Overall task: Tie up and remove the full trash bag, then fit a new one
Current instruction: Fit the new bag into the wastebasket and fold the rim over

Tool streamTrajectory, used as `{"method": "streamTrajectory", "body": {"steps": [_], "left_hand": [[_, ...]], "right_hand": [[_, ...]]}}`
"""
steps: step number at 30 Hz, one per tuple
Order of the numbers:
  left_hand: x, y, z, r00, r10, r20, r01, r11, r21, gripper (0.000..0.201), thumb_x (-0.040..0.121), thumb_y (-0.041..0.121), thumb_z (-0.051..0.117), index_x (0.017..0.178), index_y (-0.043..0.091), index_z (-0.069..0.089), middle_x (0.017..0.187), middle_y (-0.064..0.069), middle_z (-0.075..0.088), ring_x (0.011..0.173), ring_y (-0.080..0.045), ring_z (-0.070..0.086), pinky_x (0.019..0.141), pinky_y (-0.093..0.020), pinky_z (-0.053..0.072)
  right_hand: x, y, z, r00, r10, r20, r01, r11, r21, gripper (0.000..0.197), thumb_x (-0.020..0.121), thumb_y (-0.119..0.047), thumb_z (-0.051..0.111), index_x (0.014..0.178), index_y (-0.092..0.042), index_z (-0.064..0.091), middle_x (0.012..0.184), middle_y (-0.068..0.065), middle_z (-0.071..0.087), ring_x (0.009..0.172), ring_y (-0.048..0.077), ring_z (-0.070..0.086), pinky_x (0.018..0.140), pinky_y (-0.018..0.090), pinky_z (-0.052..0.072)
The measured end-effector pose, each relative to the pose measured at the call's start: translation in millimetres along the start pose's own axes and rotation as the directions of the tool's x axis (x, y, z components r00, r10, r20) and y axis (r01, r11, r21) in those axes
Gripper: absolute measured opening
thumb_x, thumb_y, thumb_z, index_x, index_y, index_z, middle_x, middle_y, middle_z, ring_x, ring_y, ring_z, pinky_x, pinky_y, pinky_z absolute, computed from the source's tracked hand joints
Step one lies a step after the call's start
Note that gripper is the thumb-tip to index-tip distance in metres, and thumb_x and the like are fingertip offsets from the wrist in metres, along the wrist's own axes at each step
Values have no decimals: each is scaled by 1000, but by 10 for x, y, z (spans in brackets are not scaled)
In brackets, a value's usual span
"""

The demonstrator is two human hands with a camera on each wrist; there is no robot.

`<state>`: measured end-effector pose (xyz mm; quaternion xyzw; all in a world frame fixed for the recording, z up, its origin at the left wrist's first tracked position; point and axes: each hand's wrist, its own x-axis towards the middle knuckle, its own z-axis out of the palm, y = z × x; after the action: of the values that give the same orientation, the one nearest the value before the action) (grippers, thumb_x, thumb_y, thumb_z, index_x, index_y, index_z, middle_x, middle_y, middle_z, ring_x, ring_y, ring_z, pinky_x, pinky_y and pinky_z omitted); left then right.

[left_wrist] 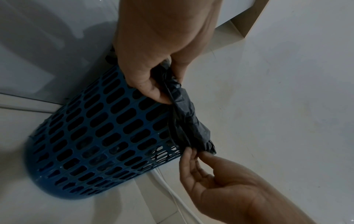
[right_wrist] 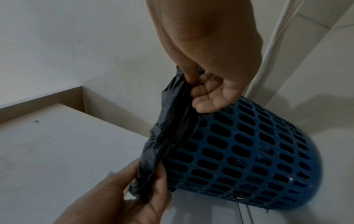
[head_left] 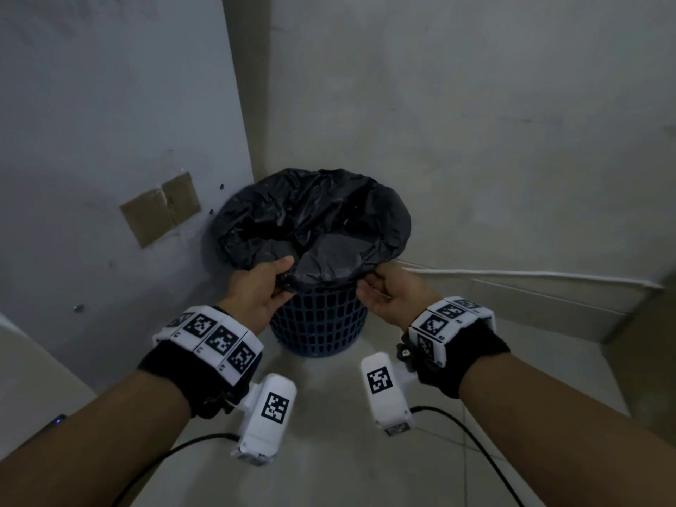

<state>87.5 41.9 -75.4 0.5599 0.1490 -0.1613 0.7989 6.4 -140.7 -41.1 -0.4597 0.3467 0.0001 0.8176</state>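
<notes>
A blue perforated waste basket (head_left: pixel 318 323) stands on the floor in a wall corner. A black trash bag (head_left: pixel 311 221) lines it, with its crumpled edge folded over the rim. My left hand (head_left: pixel 287 274) grips the bag's edge at the near left of the rim, thumb on top and fingers underneath. My right hand (head_left: pixel 369 281) pinches the bag's edge at the near right of the rim. In the left wrist view the left hand (left_wrist: pixel 157 91) and the right hand (left_wrist: pixel 191 156) hold a gathered strip of bag (left_wrist: pixel 185 118) against the basket (left_wrist: pixel 105 136). What is inside the bag is hidden.
Walls close in behind and to the left of the basket. A cardboard patch (head_left: pixel 161 208) is stuck on the left wall. A white cable (head_left: pixel 512 274) runs above a low ledge (head_left: pixel 548 309) on the right. A pale surface (head_left: pixel 29 378) sits at lower left.
</notes>
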Motion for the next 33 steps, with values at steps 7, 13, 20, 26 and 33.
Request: {"method": "streamTrajectory", "body": {"steps": [7, 13, 20, 26, 33], "left_hand": [[15, -9, 20, 1000, 20, -4, -20, 1000, -2, 62, 82, 16, 74, 135, 0, 47, 118, -16, 65, 96, -27, 69, 60, -31, 58], [-6, -1, 46, 1000, 23, -17, -22, 1000, 15, 61, 83, 17, 74, 135, 0, 47, 115, -15, 66, 92, -25, 69, 56, -28, 57], [-46, 28, 31, 999, 26, -19, -25, 999, 26, 53, 83, 17, 73, 129, 0, 53, 112, -14, 68, 91, -25, 69, 58, -29, 57], [-72, 141, -45, 998, 26, -52, -23, 998, 66, 42, 86, 16, 70, 123, -1, 57, 112, -14, 67, 90, -24, 68, 58, -32, 56], [-206, 185, -31, 993, 68, -101, -59, 994, 92, 46, 86, 29, 70, 124, 6, 58, 118, -11, 66, 96, -25, 66, 66, -34, 55]], "right_hand": [[-147, -113, 76, 996, 17, 89, -24, 997, 73, 50, 94, -49, 48, 125, -11, 55, 118, 14, 59, 116, 30, 55, 92, 43, 44], [-222, -139, 168, 995, 64, 79, -68, 996, 51, 13, 97, -10, 52, 85, -6, 51, 91, 11, 53, 95, 25, 55, 96, 40, 46], [-77, -19, 249, 996, -65, 62, 54, 986, 158, 30, 90, 1, 51, 120, 1, 52, 110, 20, 62, 95, 32, 64, 89, 47, 55], [-106, 181, 248, 991, -113, 67, 104, 986, 127, 37, 89, -1, 59, 125, 2, 52, 118, 22, 64, 97, 33, 67, 67, 38, 61], [-275, 130, 92, 965, -105, 240, 39, 964, 262, 28, 102, -23, 39, 113, -2, 54, 101, 19, 63, 89, 33, 63, 84, 43, 52]]}}
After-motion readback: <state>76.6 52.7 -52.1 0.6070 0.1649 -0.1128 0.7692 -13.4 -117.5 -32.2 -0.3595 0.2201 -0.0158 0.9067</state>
